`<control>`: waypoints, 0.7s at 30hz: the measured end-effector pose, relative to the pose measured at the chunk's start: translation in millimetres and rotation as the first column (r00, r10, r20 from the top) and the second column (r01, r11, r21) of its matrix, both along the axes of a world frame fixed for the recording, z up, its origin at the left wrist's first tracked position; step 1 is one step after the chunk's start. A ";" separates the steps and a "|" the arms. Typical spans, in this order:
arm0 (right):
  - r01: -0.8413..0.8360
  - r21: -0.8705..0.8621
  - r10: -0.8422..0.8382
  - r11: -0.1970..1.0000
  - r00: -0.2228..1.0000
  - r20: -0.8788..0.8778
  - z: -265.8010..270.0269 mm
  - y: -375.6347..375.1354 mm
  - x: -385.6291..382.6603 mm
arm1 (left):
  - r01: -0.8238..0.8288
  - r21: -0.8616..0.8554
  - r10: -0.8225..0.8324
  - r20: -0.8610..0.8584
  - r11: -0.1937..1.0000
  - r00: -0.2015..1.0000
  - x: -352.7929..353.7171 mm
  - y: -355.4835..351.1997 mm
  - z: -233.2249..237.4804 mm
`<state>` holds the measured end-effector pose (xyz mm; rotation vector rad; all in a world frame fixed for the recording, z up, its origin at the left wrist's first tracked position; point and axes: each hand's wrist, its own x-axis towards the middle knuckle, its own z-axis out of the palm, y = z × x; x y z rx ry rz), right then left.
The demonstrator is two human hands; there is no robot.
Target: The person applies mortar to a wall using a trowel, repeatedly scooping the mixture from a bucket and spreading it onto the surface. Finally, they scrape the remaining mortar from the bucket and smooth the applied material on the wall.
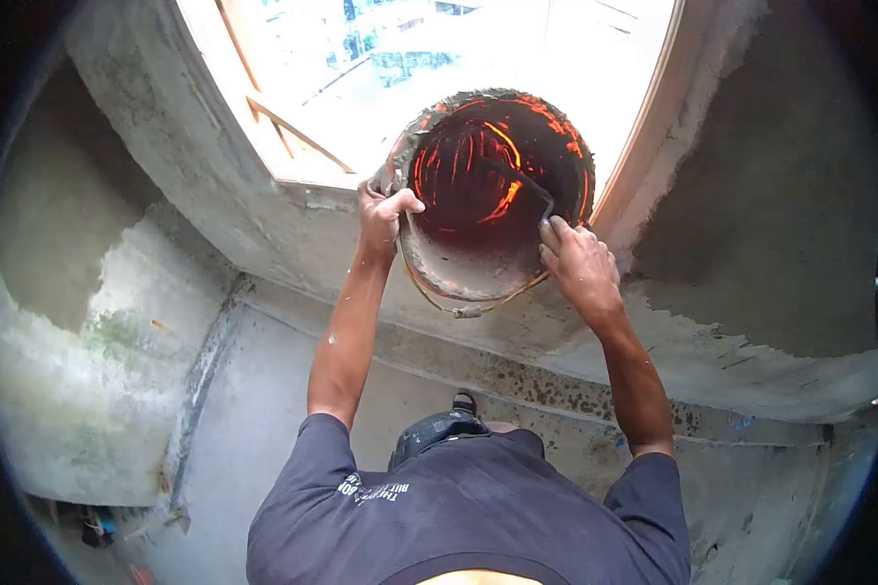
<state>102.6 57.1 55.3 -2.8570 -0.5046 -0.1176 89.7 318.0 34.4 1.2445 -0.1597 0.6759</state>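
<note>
A round bucket (478, 268), crusted with grey material at its rim, stands tilted at the window opening, and red-orange light shows through its dark inner wall. My left hand (385, 216) grips the bucket's rim on the left side, thumb over the edge. In my right hand (580, 261) is the handle end of a trowel (539, 187), its thin bent neck reaching into the bucket. The trowel's blade is hard to make out in the dark interior. A thin wire handle (426, 295) hangs below the bucket.
Behind the bucket is a bright window opening with a wooden frame (637, 127). Darker, damp-looking plaster (771, 214) covers part of the wall at the right, and another patch (54, 214) is at the left. Small items lie at the lower left.
</note>
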 end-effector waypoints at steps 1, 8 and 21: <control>0.014 -0.002 -0.014 1.000 1.000 0.005 -1.3 5.6 9.6 | -0.004 0.005 0.004 0.004 1.000 1.000 14.5 6.2 -2.2; 0.180 -0.010 -0.181 0.984 0.981 -0.066 -18.3 42.0 39.7 | 0.232 0.047 -0.230 -0.035 0.972 0.972 70.6 35.1 -1.6; 0.294 0.006 -0.293 0.956 0.956 -0.023 -0.9 74.3 45.6 | -0.108 0.789 0.088 0.069 0.605 0.994 120.5 77.6 27.1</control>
